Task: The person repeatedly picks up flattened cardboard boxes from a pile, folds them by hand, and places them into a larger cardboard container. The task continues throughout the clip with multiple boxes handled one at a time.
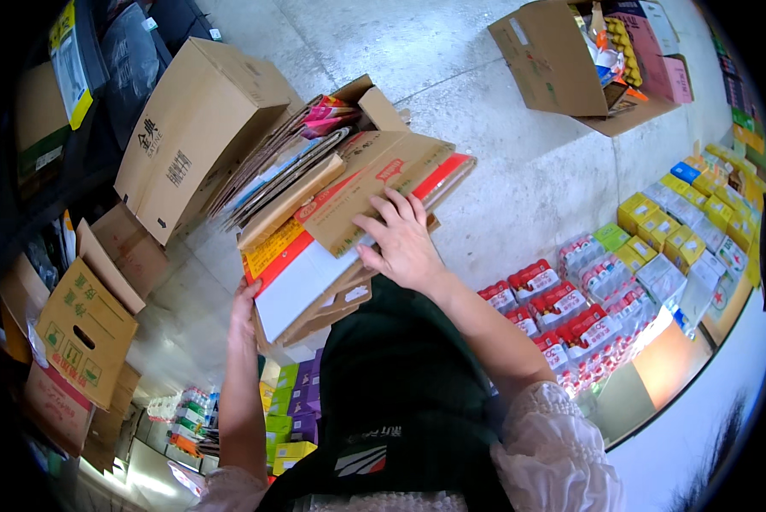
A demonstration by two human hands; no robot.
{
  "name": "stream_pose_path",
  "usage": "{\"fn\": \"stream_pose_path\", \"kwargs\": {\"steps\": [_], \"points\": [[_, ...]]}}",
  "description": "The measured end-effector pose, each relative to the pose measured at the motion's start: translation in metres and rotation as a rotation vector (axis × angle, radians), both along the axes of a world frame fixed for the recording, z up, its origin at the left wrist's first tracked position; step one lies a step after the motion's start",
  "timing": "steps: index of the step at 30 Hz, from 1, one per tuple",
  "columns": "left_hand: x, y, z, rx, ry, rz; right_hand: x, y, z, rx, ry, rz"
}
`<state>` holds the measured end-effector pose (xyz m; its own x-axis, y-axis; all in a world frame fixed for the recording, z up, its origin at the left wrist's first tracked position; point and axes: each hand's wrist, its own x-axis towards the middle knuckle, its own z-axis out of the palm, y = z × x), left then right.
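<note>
A stack of flattened cardboard boxes, with brown, white, red and yellow faces, lies slanted in front of my body. My left hand grips its lower left edge, the fingers partly hidden by the board. On the brown top sheet rests my right hand, its fingers spread over the surface near the right edge. Just beyond, more folded cardboard sheets stand packed on edge inside an open carton, with a pink and red piece among them.
A large brown carton stands at the left, near an upright carton with a handle slot. An open box of mixed goods sits on the concrete floor at the far right. Red-wrapped bottle packs are stacked right.
</note>
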<state>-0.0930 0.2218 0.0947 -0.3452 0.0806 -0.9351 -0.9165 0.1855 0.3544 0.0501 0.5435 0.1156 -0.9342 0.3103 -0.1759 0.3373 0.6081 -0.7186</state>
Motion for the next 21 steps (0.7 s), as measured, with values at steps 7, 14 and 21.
{"fn": "stream_pose_path", "kwargs": {"steps": [7,14,21], "points": [[-0.013,-0.003,0.007,-0.122,0.021,-0.135,0.001,0.005,0.008,-0.047,-0.149,0.097],[0.033,0.034,0.093,-0.284,0.208,-0.189,0.033,-0.025,0.054,-0.039,0.063,0.201],[0.056,-0.035,0.095,-0.372,0.262,-0.061,0.074,-0.011,0.079,-0.162,0.111,0.12]]}}
